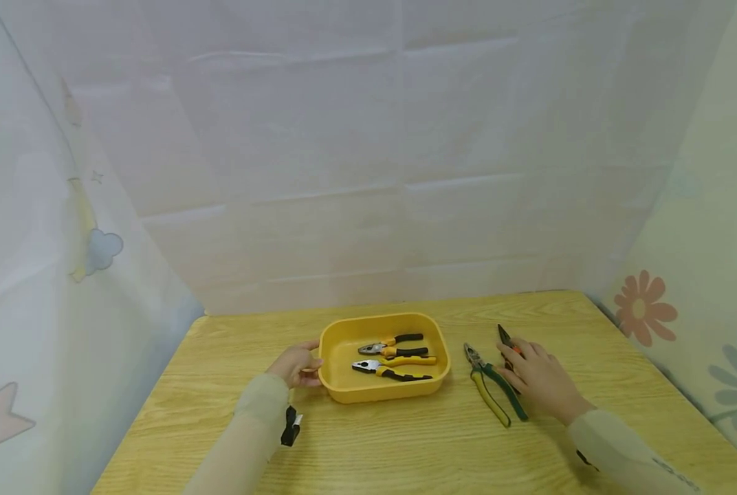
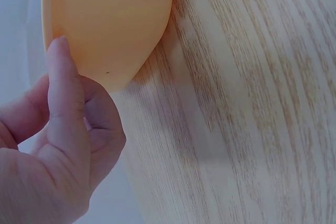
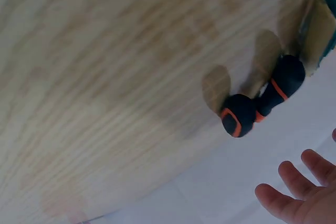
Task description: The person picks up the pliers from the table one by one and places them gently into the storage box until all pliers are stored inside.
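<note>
My left hand (image 1: pixel 299 366) pinches the left rim of a yellow plastic tray (image 1: pixel 383 394). In the left wrist view, the fingers of that hand (image 2: pixel 68 124) hold the tray wall (image 2: pixel 115 14). Inside the tray lie combination pliers with black-and-orange handles (image 1: pixel 399 351) and a larger pair with yellow-and-black handles (image 1: pixel 405 375). My right hand (image 1: pixel 544 378) is over black-and-orange pliers (image 1: pixel 504 335) and partly hides them. The right wrist view has its outstretched fingers (image 3: pixel 296 198) apart from those pliers' handles (image 3: pixel 289 77). Green-and-yellow pliers (image 1: pixel 489 383) lie between tray and right hand.
Everything rests on a wood-grain table (image 1: pixel 405 454). A black strap-like piece (image 1: pixel 291 426) is by the left wrist. A pale sheet wall (image 1: pixel 368 172) rises behind the table, with patterned hangings on both sides.
</note>
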`<state>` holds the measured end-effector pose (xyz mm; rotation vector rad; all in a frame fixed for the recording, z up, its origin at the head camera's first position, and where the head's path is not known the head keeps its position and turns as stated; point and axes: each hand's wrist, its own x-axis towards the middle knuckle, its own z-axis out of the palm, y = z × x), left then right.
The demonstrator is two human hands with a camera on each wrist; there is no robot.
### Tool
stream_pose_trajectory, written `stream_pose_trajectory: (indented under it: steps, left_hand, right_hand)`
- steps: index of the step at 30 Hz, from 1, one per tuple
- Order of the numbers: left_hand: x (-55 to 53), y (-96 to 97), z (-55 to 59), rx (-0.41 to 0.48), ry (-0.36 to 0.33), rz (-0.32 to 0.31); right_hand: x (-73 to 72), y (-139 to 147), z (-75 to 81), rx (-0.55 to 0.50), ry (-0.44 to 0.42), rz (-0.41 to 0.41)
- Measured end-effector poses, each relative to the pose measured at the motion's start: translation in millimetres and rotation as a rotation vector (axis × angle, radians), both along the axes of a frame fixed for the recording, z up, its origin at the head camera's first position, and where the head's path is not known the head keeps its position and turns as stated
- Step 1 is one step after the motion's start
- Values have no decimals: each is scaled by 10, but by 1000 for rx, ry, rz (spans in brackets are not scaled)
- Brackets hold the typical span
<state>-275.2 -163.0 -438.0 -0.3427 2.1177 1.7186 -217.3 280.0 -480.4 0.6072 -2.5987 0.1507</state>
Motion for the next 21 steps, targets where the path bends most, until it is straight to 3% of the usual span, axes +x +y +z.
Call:
stream_pose_trajectory:
  steps: [9,21]
  left_hand:
    - [4,3,17,-7,-7,5]
    - [12,2,26,-4,-10,6]
  right_hand:
    - [-3,33,-73,-89,-73,-32]
    - [-76,69,-242,-158,-250,-152]
